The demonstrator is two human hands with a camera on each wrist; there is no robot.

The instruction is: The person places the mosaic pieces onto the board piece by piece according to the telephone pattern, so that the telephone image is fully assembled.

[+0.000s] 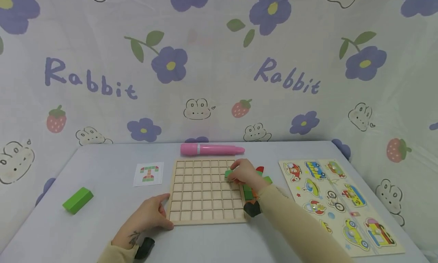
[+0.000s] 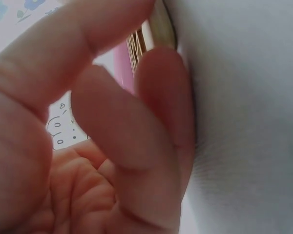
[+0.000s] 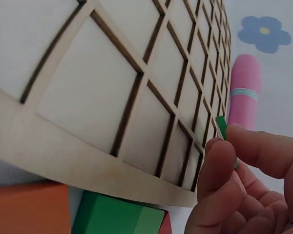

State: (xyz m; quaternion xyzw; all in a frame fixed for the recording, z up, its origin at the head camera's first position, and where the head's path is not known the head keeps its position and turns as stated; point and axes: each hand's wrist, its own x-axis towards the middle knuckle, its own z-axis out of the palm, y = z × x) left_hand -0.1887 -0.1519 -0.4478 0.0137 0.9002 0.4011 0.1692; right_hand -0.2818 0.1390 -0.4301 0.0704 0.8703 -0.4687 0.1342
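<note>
A wooden grid board (image 1: 202, 222) lies flat on the table, divided into square cells by thin ridges. My left hand (image 1: 150, 215) grips its near left corner, thumb at the front and fingers on the left side; in the left wrist view only a sliver of the board (image 2: 161, 29) shows past the fingers. Over the board's far right cells, my right hand (image 1: 248, 175) pinches a small green tile (image 1: 227, 173) between thumb and fingertips. The right wrist view shows the tile (image 3: 221, 126) edge-on, partly hidden by the fingers.
Green blocks (image 1: 248, 192), an orange block (image 3: 29, 209) and other coloured pieces lie right of the board. A vehicle puzzle board (image 1: 301, 187) lies farther right, a pink marker (image 1: 219, 149) behind. On the left are a pattern card (image 1: 148, 174) and a green block (image 1: 78, 200).
</note>
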